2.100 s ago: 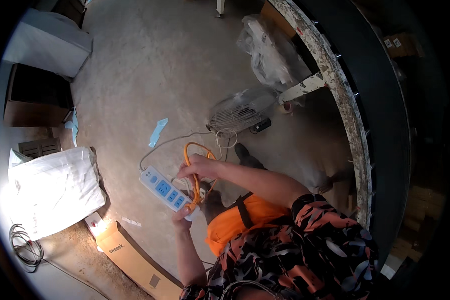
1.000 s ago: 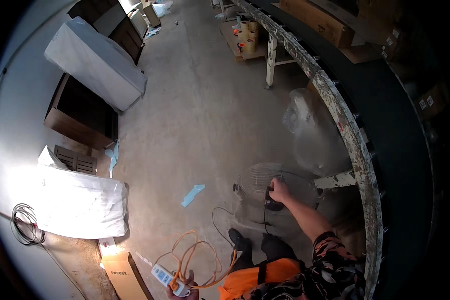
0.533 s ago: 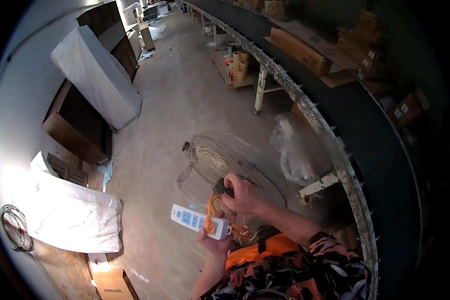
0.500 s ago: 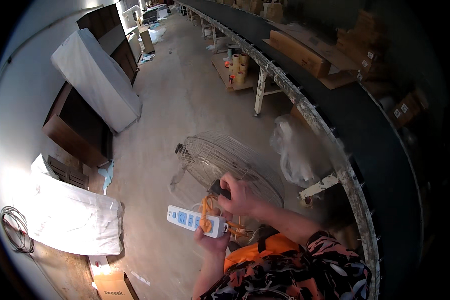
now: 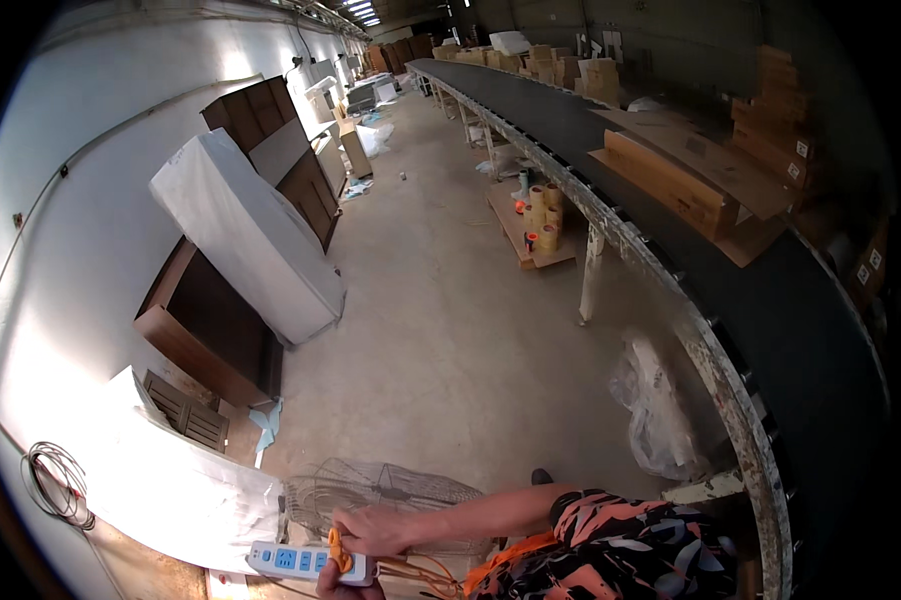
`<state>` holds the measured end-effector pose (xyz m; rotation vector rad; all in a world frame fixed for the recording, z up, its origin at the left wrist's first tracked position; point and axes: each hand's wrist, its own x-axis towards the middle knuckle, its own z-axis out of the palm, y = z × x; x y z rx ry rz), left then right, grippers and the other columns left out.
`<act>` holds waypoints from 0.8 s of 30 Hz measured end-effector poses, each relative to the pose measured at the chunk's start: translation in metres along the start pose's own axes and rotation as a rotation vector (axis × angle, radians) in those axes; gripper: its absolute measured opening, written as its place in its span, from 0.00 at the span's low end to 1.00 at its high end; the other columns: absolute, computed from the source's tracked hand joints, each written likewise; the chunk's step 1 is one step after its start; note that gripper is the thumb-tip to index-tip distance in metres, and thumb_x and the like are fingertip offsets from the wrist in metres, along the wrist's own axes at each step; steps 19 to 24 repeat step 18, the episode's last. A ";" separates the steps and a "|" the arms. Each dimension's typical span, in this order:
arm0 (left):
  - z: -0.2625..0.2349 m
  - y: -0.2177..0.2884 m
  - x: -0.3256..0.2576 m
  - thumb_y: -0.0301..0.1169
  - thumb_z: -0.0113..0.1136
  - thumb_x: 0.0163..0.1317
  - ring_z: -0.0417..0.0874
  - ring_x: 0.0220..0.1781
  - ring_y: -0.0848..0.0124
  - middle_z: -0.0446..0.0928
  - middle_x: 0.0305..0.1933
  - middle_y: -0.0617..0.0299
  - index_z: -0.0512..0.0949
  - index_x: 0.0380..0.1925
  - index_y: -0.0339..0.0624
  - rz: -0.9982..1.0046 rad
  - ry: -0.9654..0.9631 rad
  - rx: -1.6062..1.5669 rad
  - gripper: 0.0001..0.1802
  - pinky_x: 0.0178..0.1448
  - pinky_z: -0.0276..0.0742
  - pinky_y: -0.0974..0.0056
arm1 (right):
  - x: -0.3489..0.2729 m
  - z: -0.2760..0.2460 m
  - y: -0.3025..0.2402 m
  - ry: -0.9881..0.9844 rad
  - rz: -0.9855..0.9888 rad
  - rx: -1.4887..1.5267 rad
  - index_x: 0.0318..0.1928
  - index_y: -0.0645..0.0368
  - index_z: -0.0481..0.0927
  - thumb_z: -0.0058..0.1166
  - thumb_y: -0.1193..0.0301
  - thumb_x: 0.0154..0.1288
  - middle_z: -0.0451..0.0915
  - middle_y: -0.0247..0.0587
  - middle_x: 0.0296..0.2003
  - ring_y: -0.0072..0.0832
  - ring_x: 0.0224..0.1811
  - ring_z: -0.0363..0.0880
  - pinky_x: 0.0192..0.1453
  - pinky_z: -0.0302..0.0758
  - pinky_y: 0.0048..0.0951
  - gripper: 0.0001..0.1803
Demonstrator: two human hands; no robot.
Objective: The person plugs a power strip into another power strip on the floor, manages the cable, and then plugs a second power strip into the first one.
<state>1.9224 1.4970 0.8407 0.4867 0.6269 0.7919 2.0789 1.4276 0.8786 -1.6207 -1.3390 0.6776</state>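
Observation:
A white power strip [image 5: 288, 558] with blue sockets is at the lower edge, with my left hand [image 5: 348, 588] closed around its right end. An orange plug [image 5: 340, 556] stands in that end of the strip, its orange cord [image 5: 425, 575] running off to the right. My right hand [image 5: 375, 530] is over the strip, fingers closed at the top of the orange plug. Just beyond my hands is the wire cage of a floor fan [image 5: 375, 482], partly hidden by my right forearm.
A long conveyor [image 5: 670, 210] runs along the right, carrying an open carton [image 5: 670, 185]. Beneath it are tape rolls on a board [image 5: 545, 262] and clear plastic wrap [image 5: 660, 425]. Wrapped furniture [image 5: 245, 235] and a brown cabinet [image 5: 210, 320] line the left wall, near coiled cable [image 5: 58, 485].
My view has tilted up and the strip sits lower and further left in it. My right hand has left a dark object by the fan and come to the orange plug.

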 end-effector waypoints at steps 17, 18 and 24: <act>0.225 -0.100 0.218 0.41 0.54 0.52 0.72 0.53 0.54 0.69 0.54 0.49 0.67 0.58 0.43 0.165 0.291 0.078 0.32 0.50 0.71 0.43 | 0.130 -0.340 0.108 -0.069 -0.206 -0.150 0.38 0.67 0.74 0.51 0.64 0.53 0.79 0.52 0.26 0.46 0.28 0.80 0.35 0.76 0.43 0.18; 0.234 -0.103 0.239 0.41 0.54 0.52 0.72 0.53 0.54 0.69 0.54 0.49 0.67 0.58 0.43 0.175 0.301 0.104 0.32 0.50 0.71 0.43 | 0.147 -0.351 0.127 -0.063 -0.212 -0.121 0.38 0.67 0.74 0.51 0.64 0.53 0.79 0.52 0.26 0.46 0.28 0.80 0.35 0.76 0.43 0.18; 0.234 -0.103 0.239 0.41 0.54 0.52 0.72 0.53 0.54 0.69 0.54 0.49 0.67 0.58 0.43 0.175 0.301 0.104 0.32 0.50 0.71 0.43 | 0.147 -0.351 0.127 -0.063 -0.212 -0.121 0.38 0.67 0.74 0.51 0.64 0.53 0.79 0.52 0.26 0.46 0.28 0.80 0.35 0.76 0.43 0.18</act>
